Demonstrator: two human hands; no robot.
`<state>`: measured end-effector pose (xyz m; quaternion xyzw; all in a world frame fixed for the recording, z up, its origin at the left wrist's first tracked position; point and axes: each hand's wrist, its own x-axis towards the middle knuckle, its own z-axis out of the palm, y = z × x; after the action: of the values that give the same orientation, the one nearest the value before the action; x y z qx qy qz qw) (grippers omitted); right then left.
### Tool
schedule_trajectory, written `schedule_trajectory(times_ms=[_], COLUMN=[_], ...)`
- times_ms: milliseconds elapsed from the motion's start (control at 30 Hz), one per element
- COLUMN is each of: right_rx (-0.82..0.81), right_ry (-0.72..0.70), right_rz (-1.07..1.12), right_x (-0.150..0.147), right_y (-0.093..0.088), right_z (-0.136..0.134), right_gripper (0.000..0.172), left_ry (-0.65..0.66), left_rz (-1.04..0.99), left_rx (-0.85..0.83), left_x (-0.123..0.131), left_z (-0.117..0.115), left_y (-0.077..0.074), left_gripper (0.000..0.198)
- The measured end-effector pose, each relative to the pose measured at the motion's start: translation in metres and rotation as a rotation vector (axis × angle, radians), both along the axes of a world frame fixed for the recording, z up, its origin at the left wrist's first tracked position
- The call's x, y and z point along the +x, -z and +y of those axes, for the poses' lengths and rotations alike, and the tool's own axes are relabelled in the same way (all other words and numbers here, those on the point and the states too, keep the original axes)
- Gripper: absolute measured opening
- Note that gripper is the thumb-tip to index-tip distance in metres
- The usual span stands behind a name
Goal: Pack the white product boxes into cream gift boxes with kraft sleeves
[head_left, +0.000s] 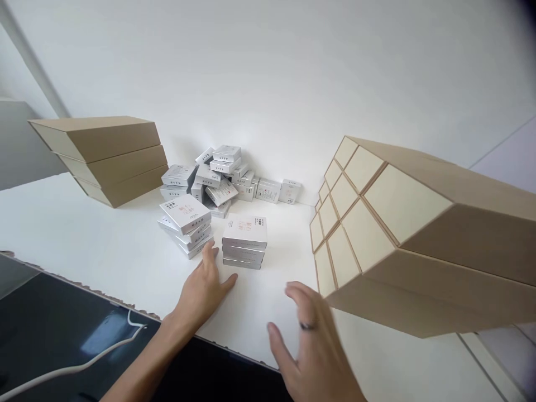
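My left hand [208,283] is open beside the front stacks, its fingertips close to a leaning stack of small white boxes [187,214]; I cannot tell if they touch. Just right of those fingertips stands a neater short stack of white boxes [244,232] with printed tops. My right hand [316,335], with a ring on one finger, hovers at the front right. Its thumb and fingers are apart and hold nothing. Behind the two stacks lies a loose heap of similar small boxes [223,192], some tilted over others.
Large tan cartons with pale ends [364,215] are stacked on the right, close to my right hand. Three tan cartons [113,162] form a pile at the back left. The white table [134,245] has a rough front edge, with a white cable [84,365] below it.
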<state>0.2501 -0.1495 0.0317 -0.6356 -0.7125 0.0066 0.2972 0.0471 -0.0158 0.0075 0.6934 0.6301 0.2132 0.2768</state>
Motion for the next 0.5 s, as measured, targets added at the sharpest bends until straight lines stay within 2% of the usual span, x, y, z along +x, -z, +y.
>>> schedule_trajectory(times_ms=[33, 67, 100, 133, 233, 300, 400, 500], right_rx=[-0.219, -0.395, -0.508, -0.554, -0.505, -0.468, -0.436, -0.395], right_ry=[0.020, 0.055, 0.089, 0.105, 0.074, 0.026, -0.049, -0.081], right_rz=[0.095, 0.192, 0.279, 0.347, 0.415, 0.452, 0.522, 0.547], right_x=[-0.013, -0.021, -0.024, -0.025, -0.016, -0.011, -0.009, -0.010], right_y=[0.000, -0.001, -0.002, -0.002, 0.003, 0.010, 0.022, 0.033], right_z=[0.013, 0.028, 0.043, 0.058, 0.101, 0.123, 0.144, 0.152], right_gripper=[0.048, 0.054, 0.064, 0.076, 0.101, 0.110, 0.114, 0.113], left_ry=[-0.011, -0.025, -0.035, -0.041, -0.038, -0.019, 0.030, 0.057], left_rz=[-0.007, -0.016, -0.025, -0.032, -0.038, -0.026, -0.022, -0.013], left_rx=[0.007, 0.019, 0.029, 0.042, 0.091, 0.130, 0.190, 0.234], left_x=[0.000, -0.002, -0.004, -0.007, -0.019, -0.028, -0.036, -0.039], left_z=[-0.004, -0.007, -0.011, -0.015, -0.025, -0.029, -0.030, -0.027], left_y=[0.003, 0.006, 0.009, 0.011, 0.019, 0.025, 0.033, 0.040], left_gripper=[0.078, 0.076, 0.074, 0.072, 0.066, 0.062, 0.055, 0.053])
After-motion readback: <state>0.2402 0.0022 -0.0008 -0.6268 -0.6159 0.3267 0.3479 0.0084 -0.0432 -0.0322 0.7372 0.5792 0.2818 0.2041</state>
